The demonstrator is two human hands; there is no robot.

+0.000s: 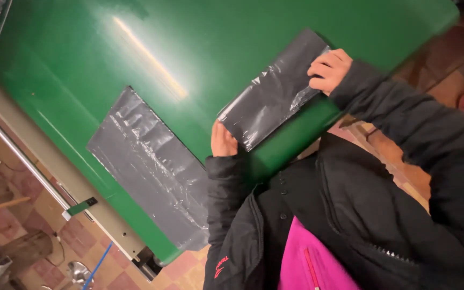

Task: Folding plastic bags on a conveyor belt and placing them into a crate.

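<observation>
Left hand (223,140) and right hand (328,70) each grip, fingers closed, opposite ends of a folded black plastic bag (272,91) over the green table (81,64). A second black bag (151,166) lies flat near the left hand

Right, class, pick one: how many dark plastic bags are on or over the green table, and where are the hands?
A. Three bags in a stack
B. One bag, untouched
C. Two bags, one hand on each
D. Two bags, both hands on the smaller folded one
D: the left hand and right hand both hold the smaller folded bag, while the larger bag lies flat, untouched, on the green table.
</observation>
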